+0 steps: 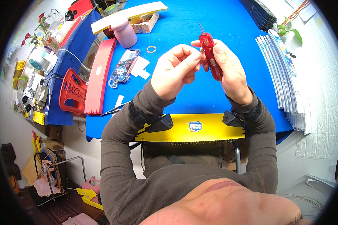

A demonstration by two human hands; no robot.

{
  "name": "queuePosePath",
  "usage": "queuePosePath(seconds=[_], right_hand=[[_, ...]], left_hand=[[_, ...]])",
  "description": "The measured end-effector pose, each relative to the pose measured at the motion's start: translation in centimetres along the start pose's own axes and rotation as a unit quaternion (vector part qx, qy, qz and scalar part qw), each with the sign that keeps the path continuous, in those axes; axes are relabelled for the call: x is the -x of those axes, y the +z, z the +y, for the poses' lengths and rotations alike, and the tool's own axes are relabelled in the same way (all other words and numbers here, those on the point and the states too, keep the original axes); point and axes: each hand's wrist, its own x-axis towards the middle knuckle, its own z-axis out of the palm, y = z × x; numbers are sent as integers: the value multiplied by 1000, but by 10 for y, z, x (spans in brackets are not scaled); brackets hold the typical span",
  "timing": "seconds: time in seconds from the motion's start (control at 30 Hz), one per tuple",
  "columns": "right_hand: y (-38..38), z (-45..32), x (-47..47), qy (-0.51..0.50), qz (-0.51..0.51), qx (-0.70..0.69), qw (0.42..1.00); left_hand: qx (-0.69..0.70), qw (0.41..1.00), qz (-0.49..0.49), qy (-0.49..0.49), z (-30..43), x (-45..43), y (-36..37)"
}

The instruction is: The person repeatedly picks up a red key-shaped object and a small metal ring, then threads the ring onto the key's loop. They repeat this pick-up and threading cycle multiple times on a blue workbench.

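My right hand (231, 66) is closed around a red translucent handle (212, 57), held upright above the blue cloth, with thin metal prongs sticking out at its top. Close by on its left, my left hand (178, 67) has thumb and forefinger pinched together near the handle's side; whether something thin is between them is too small to tell. Below both hands, along the table's near edge, lies a long yellow strip (183, 128) with a toothed edge and a small blue-and-white sticker (195, 126). Black devices are strapped at both wrists.
Left on the blue-covered table (169, 33) are a smartphone (125, 66), white cards (140, 67), a pink bottle (126, 35), red toothed strips (100, 76), tweezers or scissors (115, 108) and a small box (146, 24). Stacked white panels (284, 76) line the right edge, black ones (259, 14) behind.
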Motion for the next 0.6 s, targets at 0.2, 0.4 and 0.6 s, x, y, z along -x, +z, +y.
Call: queuePosePath(seconds=[0.2, 0.4, 0.6], right_hand=[[0, -3, 2, 13, -7, -11, 1000], [4, 0, 4, -7, -8, -36, 999], [4, 3, 5, -17, -11, -28, 999]], left_hand=[[-16, 1000, 14, 17, 3, 1, 1], [2, 997, 80, 9, 7, 4, 6], [1, 996, 86, 18, 7, 4, 6]])
